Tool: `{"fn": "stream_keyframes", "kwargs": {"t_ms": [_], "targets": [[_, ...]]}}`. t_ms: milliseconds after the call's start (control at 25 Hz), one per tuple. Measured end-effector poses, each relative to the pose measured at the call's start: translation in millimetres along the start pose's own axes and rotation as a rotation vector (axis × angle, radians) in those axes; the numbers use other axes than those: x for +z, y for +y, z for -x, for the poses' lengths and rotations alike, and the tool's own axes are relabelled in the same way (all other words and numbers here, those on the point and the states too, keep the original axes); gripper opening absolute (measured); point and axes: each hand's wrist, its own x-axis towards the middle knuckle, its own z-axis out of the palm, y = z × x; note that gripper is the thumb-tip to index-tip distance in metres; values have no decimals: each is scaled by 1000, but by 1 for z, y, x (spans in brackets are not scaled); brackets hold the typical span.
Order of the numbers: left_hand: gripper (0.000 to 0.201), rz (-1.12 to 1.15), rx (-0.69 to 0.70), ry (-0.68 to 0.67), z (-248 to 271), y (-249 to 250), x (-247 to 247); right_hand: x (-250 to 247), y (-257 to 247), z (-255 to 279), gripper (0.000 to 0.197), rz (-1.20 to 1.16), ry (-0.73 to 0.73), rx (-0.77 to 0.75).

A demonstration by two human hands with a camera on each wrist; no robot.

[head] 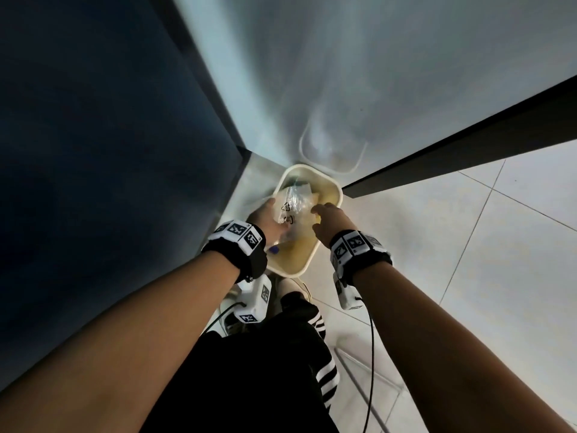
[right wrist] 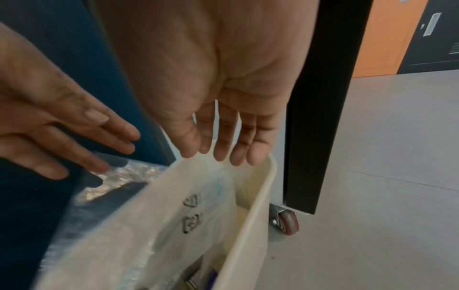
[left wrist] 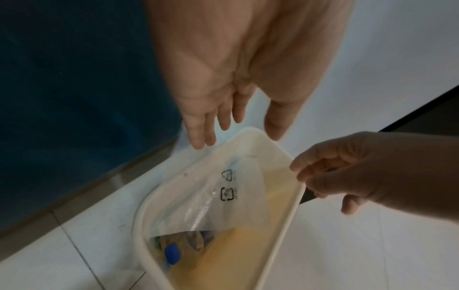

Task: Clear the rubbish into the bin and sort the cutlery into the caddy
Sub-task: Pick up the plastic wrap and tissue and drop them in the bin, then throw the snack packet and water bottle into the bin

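Observation:
A cream plastic bin point(head: 335, 190) stands on the floor below me. A clear plastic bag point(head: 292, 204) printed with recycling symbols lies in it on top of other rubbish, including something with a blue cap point(left wrist: 172, 253). My left hand point(head: 265, 215) hovers over the bin's left rim with straight fingers point(left wrist: 198, 135), holding nothing. My right hand point(head: 324, 214) hangs over the right rim with relaxed fingers point(right wrist: 221, 149), also holding nothing. Neither hand touches the bag point(left wrist: 223, 196). No cutlery or caddy is in view.
A dark blue panel point(head: 109, 135) with a metal base strip stands left of the bin. A black table leg point(right wrist: 320, 98) on a caster point(right wrist: 288, 221) stands just right of it. The floor is pale tile point(head: 468, 260). My legs and shoes are below the bin.

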Motion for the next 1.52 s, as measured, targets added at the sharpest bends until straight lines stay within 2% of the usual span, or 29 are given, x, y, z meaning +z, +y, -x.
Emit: {"fn": "stream_keyframes", "kwargs": {"t_ms": [80,120,280,520,640,760,920,1080,1160,1240,1320,1440,1520], "targets": [[50,96,-26,125,20,9,-13,-13,-6,19,36,-49,25,5],[46,129,-22,145,33,13,-20,-23,-11,31,34,-61,15,1],[36,319,30,177,108,48,-59,-89,-48,95,33,-25,20,-97],[28,559,190,214,260,115,-130,-205,-129,217,31,82,116,-324],[18,666,289,280,345,142,-173,-261,-173,289,28,96,155,-482],[20,742,417,340,428,152,-215,-300,-210,350,24,47,224,-686],[20,757,480,595,516,130,-269,-331,-274,398,24,95,245,-927],[12,721,347,886,550,84,-312,-340,-331,414,25,147,282,-1031],[20,626,234,1036,555,56,-332,-339,-360,415,26,177,295,-1038],[30,504,63,1138,556,30,-352,-336,-391,411,28,203,315,-1040],[44,353,-116,1157,553,9,-369,-332,-423,400,31,234,350,-1028],[75,173,-322,1111,545,-15,-395,-321,-467,386,42,309,428,-965],[95,104,-446,1007,534,-22,-404,-320,-483,374,54,375,476,-900]]}}
